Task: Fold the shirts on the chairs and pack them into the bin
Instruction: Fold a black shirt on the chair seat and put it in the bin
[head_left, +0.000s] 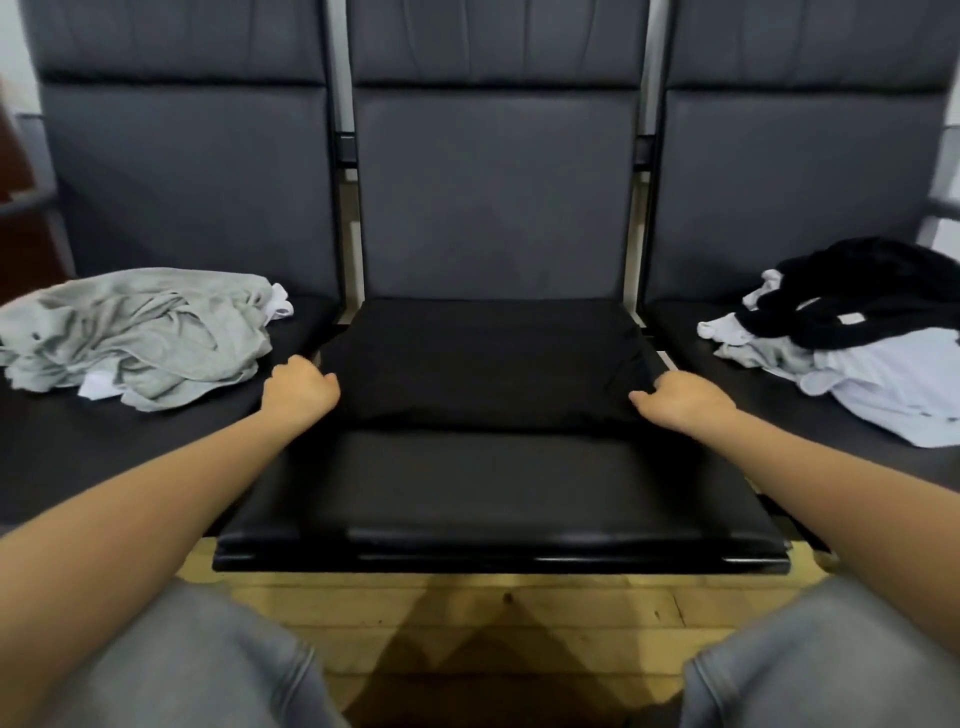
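You are sitting in front of a row of three dark padded chairs, looking down at the middle chair (493, 499). A black shirt (483, 364) is lying flat on the back half of that seat, reaching up to the backrest, while the front half of the seat is showing bare and glossy.

Your left hand (298, 387) is gripping the left edge of the black shirt, with its fingers curled into the cloth. Your right hand (675, 397) is resting on the shirt's right edge with its fingers bent down onto the fabric, pinching it as far as the view shows.

On the chair to the left of the middle chair, a crumpled pile of grey shirts (135, 338) is lying with a bit of white cloth poking out from behind it. On the chair to the right of the middle chair, a heap of white shirts (883, 374) is sitting with a black garment (862, 291) thrown over the top.

Below the front edge of the middle chair, a yellowish wooden floor (467, 608) is showing. Your knees, in grey trousers (182, 670), are filling the bottom corners. The chair backs are taking up the whole upper view.
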